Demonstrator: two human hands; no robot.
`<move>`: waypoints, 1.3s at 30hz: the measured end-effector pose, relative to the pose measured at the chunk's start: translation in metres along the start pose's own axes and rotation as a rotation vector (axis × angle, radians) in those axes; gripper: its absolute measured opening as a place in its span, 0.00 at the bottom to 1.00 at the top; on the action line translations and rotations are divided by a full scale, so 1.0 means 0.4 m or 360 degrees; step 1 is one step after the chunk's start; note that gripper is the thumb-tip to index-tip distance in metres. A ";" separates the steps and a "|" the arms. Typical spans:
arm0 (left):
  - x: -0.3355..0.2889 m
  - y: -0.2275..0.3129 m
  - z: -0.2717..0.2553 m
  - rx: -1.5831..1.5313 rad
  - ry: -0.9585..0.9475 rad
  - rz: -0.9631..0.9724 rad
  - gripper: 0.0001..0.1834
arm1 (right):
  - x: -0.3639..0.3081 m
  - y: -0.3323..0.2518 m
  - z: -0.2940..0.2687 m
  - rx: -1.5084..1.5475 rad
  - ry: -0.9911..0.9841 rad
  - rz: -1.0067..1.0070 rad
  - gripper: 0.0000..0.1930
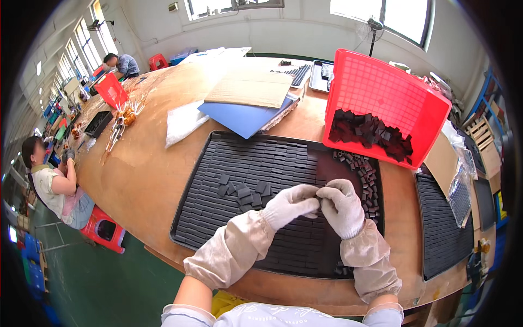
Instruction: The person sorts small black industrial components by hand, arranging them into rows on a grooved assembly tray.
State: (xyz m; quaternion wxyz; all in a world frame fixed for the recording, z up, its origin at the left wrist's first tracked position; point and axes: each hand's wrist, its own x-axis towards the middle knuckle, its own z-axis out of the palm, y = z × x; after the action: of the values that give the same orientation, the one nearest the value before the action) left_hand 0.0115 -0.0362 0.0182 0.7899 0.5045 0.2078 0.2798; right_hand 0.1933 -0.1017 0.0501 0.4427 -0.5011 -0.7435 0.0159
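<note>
White knitted gloves and beige sleeve covers are on both hands. My left hand and my right hand meet above a large black tray, fingertips pinched together. Whatever lies between the fingertips is too small and covered to make out. Rows of narrow black blocks fill the tray's left and middle. Several loose flat black pieces rest on those rows, left of my left hand. Small black pieces are scattered along the tray's right side, beside my right hand.
Beyond the tray, a tilted red bin holds a heap of black pieces. A blue board, cardboard and a white plastic bag lie behind. Another filled tray stands right. A person sits left.
</note>
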 end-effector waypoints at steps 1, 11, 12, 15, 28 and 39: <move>-0.003 -0.004 0.004 0.0034 0.0013 -0.0011 0.22 | 0.000 0.000 -0.001 0.0052 -0.0018 0.0057 0.13; -0.008 -0.001 0.010 0.0471 0.0210 0.0084 0.19 | -0.007 -0.001 -0.006 0.0167 -0.0056 0.0114 0.12; -0.010 -0.001 0.010 0.0410 0.0243 0.0085 0.18 | -0.003 0.002 -0.007 0.0235 -0.0039 0.0141 0.12; -0.008 0.015 -0.006 0.0364 0.0292 0.0045 0.17 | 0.008 0.010 -0.012 0.0480 -0.0053 0.0351 0.11; -0.003 -0.004 -0.024 0.0208 0.0310 0.0061 0.16 | -0.016 0.044 0.005 0.1014 -0.0056 0.0683 0.11; 0.003 0.013 -0.013 0.0114 0.0435 0.0048 0.20 | -0.015 0.039 0.000 0.0901 -0.0125 0.0621 0.14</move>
State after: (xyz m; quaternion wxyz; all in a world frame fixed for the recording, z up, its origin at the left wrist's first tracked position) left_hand 0.0082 -0.0303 0.0207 0.7315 0.4925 0.3157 0.3502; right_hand 0.2054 -0.0984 0.0388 0.5238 -0.4902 -0.6162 0.3251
